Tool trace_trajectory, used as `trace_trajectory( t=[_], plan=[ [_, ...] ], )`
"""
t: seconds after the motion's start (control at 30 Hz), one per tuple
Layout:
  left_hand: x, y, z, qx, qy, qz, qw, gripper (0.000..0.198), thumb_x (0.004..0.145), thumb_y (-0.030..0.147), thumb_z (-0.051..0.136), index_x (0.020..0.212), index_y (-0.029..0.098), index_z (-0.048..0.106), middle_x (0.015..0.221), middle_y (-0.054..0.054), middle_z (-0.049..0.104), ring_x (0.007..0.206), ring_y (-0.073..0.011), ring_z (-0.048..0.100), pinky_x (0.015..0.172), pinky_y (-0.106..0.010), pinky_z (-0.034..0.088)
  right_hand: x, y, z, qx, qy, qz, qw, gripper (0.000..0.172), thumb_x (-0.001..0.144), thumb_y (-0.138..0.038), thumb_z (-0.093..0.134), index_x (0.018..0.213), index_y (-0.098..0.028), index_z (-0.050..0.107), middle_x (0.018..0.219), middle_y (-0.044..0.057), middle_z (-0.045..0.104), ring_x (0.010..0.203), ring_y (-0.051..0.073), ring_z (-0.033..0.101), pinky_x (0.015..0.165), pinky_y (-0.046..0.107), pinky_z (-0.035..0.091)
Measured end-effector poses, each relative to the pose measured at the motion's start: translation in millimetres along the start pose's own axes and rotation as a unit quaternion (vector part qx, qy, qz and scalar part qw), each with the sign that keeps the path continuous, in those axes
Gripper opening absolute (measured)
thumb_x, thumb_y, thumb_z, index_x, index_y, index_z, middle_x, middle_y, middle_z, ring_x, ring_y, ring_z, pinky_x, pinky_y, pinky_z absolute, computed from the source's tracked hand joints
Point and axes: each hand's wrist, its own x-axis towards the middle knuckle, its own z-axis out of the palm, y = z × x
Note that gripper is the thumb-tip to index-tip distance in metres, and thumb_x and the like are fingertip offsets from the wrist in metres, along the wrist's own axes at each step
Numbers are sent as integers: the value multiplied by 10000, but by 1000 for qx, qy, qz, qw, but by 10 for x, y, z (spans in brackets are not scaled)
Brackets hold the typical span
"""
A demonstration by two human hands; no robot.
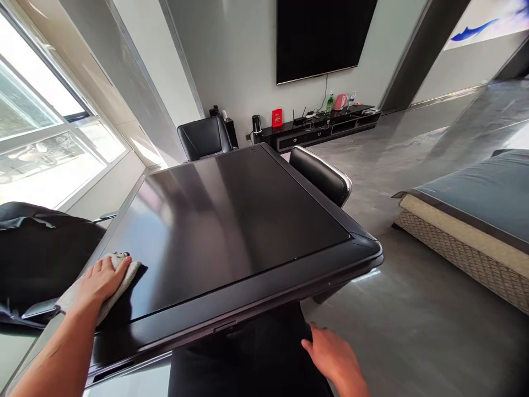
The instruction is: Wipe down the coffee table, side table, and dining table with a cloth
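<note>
My left hand (101,281) presses down on a folded grey-white cloth (118,292) at the left near corner of a black square table (231,298). The fingers lie over the cloth, and a dark part of it sticks out to the right. The tabletop is glossy and reflects the window light. Low in front of the table, my right hand (333,353) is at the right edge of a black chair (248,358). Its thumb and forefinger are bent at that edge; the other fingers are largely hidden.
Black chairs stand at the far side (205,138), the right side (320,173) and the left (41,253) of the table. Behind is a low TV cabinet (285,143) with a kettle and bottles. A mattress (467,237) lies at the right, beyond grey floor.
</note>
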Motion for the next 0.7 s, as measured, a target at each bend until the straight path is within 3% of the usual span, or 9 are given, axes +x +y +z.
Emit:
trace_trajectory(
  t=[0.13, 0.2, 0.37, 0.57, 0.7],
  plan=[
    [-36, 862, -243, -42, 32, 79, 995, 997, 1003, 769, 45, 1683, 120, 375, 1761, -188, 478, 1609, -360, 449, 1295, -474, 353, -25, -8, -17, 0, 1, 3, 1000, 370, 1097, -307, 574, 1382, -136, 735, 1230, 198, 830, 1194, 367, 794, 975, 471, 607],
    [-78, 1297, -368, -66, 43, 139, 987, 1014, 1019, 778, 76, 1662, 64, 398, 1745, -245, 465, 1608, -390, 438, 1305, -500, 348, -48, -15, -41, 15, -4, 1, 1000, 365, 1101, -300, 565, 1383, -141, 734, 1226, 188, 831, 1177, 353, 798, 955, 457, 614],
    [-221, 2199, -614, -107, 57, 228, 966, 989, 1038, 808, 151, 1658, 82, 409, 1724, -257, 460, 1608, -423, 414, 1320, -553, 326, -84, -35, -102, 23, -9, 4, 1000, 409, 1101, -294, 564, 1447, -133, 711, 1248, 194, 824, 1188, 371, 792, 986, 491, 614],
    [-404, 3041, -830, -131, 96, 303, 939, 839, 1076, 734, 279, 1631, 129, 455, 1684, -229, 508, 1582, -394, 436, 1320, -532, 314, -59, -44, -89, 25, -7, 6, 1000, 451, 1081, -298, 582, 1475, -114, 701, 1268, 208, 820, 1230, 391, 778, 1033, 502, 603],
    [-540, 3595, -984, -146, 90, 335, 926, 861, 1073, 740, 302, 1637, 106, 446, 1682, -242, 502, 1588, -413, 417, 1322, -553, 300, -46, -33, -57, 38, -3, 14, 999, 481, 1066, -292, 589, 1500, -116, 697, 1293, 220, 810, 1246, 401, 768, 1016, 490, 603]
  ],
)
